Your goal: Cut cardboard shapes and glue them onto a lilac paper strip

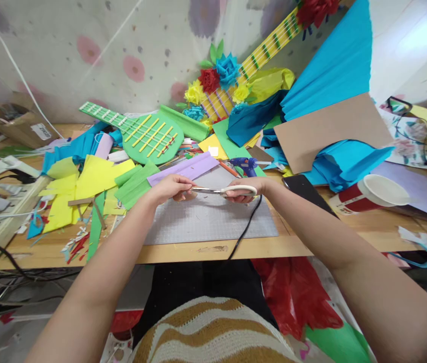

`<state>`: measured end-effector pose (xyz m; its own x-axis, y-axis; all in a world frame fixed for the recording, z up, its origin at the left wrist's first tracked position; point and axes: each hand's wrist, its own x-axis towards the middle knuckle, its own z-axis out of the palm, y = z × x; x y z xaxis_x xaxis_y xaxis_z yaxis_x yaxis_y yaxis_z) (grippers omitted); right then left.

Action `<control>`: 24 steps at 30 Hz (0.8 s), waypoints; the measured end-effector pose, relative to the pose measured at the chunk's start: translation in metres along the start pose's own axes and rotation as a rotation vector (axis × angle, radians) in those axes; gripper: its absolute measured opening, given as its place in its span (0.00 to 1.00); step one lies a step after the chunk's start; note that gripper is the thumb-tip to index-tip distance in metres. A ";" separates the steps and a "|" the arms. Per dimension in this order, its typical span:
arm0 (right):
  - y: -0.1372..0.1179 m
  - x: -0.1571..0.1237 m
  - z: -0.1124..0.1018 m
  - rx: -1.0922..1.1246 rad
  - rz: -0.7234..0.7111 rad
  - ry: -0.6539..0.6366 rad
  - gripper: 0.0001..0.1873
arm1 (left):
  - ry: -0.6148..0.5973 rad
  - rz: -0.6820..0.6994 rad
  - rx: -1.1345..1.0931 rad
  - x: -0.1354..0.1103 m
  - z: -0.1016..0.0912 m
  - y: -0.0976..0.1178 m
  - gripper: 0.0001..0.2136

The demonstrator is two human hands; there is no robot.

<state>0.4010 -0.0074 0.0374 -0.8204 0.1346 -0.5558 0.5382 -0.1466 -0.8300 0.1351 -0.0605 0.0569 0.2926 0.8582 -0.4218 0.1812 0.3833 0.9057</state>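
Note:
My right hand (244,191) is closed around the white handles of a pair of scissors (216,191), whose blades point left. At the blade tips, my left hand (174,188) is pinched shut; whatever sits between its fingertips is too small to make out. Both hands are above a grey cutting mat (213,224). Just behind them lies a strip of purple crepe paper (187,166). A blue glue gun (247,164) rests behind my right hand, and its black cord runs over the mat to the table's front edge.
A green paper guitar (149,138) and a yellow guitar neck (270,45) with paper flowers stand at the back. Yellow paper scraps (96,176) lie left. To the right are cut cardboard (327,131), a black phone (308,194) and a red-and-white cup (368,194).

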 end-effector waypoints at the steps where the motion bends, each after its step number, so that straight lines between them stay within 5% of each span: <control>1: 0.001 0.000 0.000 0.001 0.003 0.003 0.21 | -0.004 -0.005 0.004 -0.001 0.001 0.001 0.08; 24: -0.001 -0.001 -0.004 -0.036 0.033 -0.015 0.21 | -0.056 -0.027 -0.017 -0.004 0.004 0.003 0.09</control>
<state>0.4018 -0.0030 0.0387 -0.8048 0.1154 -0.5822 0.5712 -0.1158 -0.8126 0.1378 -0.0640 0.0612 0.3397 0.8274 -0.4472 0.1741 0.4120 0.8944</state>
